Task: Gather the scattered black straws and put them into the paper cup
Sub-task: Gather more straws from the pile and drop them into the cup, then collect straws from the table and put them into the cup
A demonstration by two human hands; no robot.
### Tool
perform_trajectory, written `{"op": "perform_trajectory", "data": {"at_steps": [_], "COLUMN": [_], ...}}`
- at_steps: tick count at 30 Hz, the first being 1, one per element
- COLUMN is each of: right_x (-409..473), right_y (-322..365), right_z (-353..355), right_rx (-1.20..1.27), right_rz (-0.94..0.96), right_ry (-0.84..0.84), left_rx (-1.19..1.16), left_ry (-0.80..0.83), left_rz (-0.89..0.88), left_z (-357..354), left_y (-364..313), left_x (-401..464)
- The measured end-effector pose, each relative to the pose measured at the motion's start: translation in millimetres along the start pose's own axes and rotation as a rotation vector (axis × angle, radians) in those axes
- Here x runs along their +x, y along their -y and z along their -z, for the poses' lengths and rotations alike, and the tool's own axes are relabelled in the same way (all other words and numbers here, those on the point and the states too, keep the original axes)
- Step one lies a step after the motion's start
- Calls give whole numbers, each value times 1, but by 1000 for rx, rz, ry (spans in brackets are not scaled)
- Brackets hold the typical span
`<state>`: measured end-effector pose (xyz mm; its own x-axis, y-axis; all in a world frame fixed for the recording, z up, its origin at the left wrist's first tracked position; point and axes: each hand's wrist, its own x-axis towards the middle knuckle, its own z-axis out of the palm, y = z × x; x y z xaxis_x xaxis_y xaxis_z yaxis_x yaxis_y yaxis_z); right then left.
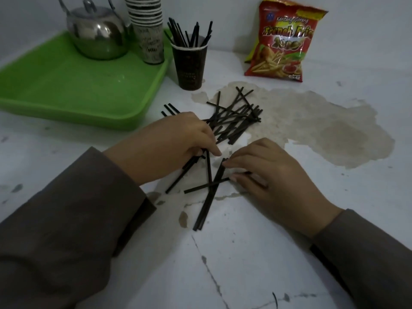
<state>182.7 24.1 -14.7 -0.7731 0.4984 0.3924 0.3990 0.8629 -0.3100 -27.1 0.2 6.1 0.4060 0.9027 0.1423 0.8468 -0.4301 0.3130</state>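
A dark paper cup [190, 68] stands upright beside the green tray, with several black straws [189, 34] sticking out of it. A heap of black straws [236, 114] lies on the white table below the cup. More loose straws [209, 192] lie crossed nearer to me. My left hand [165, 141] is closed over a small bundle of straws whose ends poke out at both sides. My right hand [267, 175] rests flat with its fingertips pinching the tips of the near crossed straws.
A green tray [66, 90] at the left holds a steel kettle [98, 32] and a stack of paper cups [148, 25]. A red snack bag [283, 41] leans on the wall. The table paint is peeled in a large patch [323, 130].
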Motion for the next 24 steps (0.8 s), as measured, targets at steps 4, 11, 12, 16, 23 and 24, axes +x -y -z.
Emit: {"op": "perform_trajectory", "data": {"at_steps": [4,11,12,16,23,24], "right_x": [1,1,2,0,1,1], "right_y": [2,5,5,3,9,10], "right_z": [-6,-8,-7,-4,-1,-1], "right_rx": [-46,-168,-168,-108,-76,-76], "right_rz": [64,149,148,81,91,101], "right_ry": [84,109,118,94,45,42], "left_rx": [35,92,96,78,129,132], "left_ry": [12,12,11,-20,-241,-249], "left_rz": [-55,-83,-83,-23,26,39], "left_z": [-3,-6,-6,-5,6,7], "left_y": [-1,-2,-3,-6,-4,-3], "left_x": [-1,2,3,5,-1,-1]}}
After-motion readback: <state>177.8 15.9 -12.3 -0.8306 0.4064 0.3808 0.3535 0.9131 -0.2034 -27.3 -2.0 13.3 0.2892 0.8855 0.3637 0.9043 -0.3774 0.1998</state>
